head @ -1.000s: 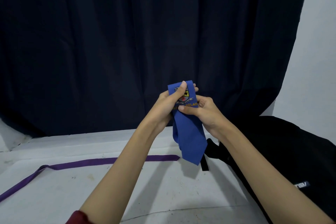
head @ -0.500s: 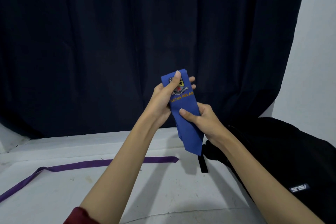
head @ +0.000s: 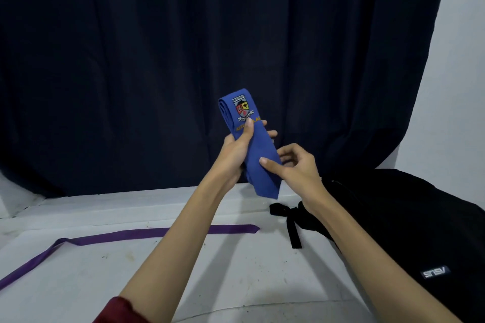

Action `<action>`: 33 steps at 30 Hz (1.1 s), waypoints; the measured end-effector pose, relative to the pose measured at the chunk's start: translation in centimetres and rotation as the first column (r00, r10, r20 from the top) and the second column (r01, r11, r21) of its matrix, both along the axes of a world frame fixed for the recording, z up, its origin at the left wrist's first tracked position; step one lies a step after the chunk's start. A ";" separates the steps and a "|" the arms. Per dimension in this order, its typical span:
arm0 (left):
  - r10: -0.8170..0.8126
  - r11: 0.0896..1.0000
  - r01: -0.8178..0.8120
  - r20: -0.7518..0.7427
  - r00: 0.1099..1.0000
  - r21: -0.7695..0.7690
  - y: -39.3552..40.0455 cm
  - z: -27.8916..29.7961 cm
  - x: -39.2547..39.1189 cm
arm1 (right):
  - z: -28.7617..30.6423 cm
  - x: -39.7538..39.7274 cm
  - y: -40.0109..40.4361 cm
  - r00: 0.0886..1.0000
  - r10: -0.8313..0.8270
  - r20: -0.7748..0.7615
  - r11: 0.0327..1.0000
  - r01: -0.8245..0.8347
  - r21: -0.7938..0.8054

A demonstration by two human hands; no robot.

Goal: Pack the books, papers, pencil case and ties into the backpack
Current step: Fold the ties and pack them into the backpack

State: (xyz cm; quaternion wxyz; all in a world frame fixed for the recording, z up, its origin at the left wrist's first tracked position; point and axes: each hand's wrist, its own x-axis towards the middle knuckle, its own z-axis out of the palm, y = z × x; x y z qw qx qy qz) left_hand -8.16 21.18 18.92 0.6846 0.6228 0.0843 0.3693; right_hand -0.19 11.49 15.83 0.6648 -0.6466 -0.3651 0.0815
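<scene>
While my left hand point(head: 236, 149) grips the folded blue tie point(head: 252, 144) around its middle, thumb laid up the front just under the crest and fingertips showing past the far edge, my right hand point(head: 291, 168) only touches it low down: the thumb rests on the cloth and the other fingers hang loosely curled beside it, holding nothing that I can see. Both hands are up in the air over the counter point(head: 183, 270), with the tie between them.

What the coming move turns on is the tie's long axis. It runs from the folded, crested end at upper left down to the pointed tip at lower right, so the tip aims toward the black backpack point(head: 420, 231), which lies on the right side of the counter. The right hand is the nearer of the 2 to the bag, almost above its near black straps point(head: 291, 217); the left hand carries the weight. I judge the tie would go in tip first, swung rightward and down, but I cannot see an opening in the bag from this view.

Further out, 1 purple tie point(head: 131, 235) lies stretched flat along the counter, running toward the left edge, well apart from the bag and not yet packed.
</scene>
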 end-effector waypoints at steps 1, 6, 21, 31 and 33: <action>0.002 1.000 -0.002 -0.005 1.000 0.005 0.2 0.0 0.0 | 0.0 0.1 0.0 0.998 0.049 -0.040 0.999 -0.050 -0.012; -0.002 0.998 0.002 -0.002 1.000 -0.063 0.4 -0.2 0.0 | 0.3 0.1 -0.6 0.866 0.361 -0.346 0.932 -0.340 0.123; -0.108 0.983 0.112 0.034 0.994 -0.142 0.4 -0.1 -0.5 | -0.8 -0.1 0.1 0.890 0.258 -0.375 0.965 -0.257 0.053; -0.123 0.988 0.121 -0.024 0.992 -0.097 0.2 0.4 -1.2 | -1.7 -0.5 0.2 0.985 0.136 -0.110 0.991 -0.137 0.000; -0.135 0.990 0.133 -0.062 0.989 -0.045 -0.1 0.3 -1.1 | -1.2 -0.5 0.0 0.963 0.250 -0.097 0.966 -0.255 -0.038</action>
